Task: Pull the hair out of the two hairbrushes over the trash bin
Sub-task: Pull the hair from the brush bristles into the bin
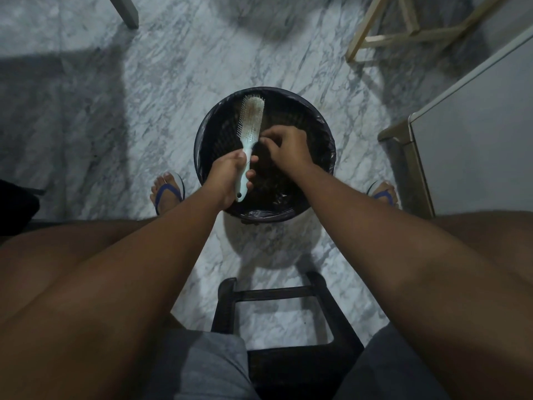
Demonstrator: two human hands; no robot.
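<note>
A pale blue-white hairbrush (pixel 251 122) is held over the round black trash bin (pixel 326 157), its bristled head pointing away from me. My left hand (pixel 230 174) grips the brush's handle. My right hand (pixel 285 145) hovers just right of the brush's lower bristles, fingers curled and fingertips pinched together; whether hair sits between them is too dark to tell. A dark clump lies inside the bin below the hands. Only one hairbrush is in view.
I sit on a dark stool (pixel 277 307) on a marble floor, feet in blue flip-flops (pixel 168 192) either side of the bin. A white cabinet (pixel 476 157) stands at the right, a wooden frame (pixel 403 30) at the far right, and a furniture leg (pixel 127 10) at the far left.
</note>
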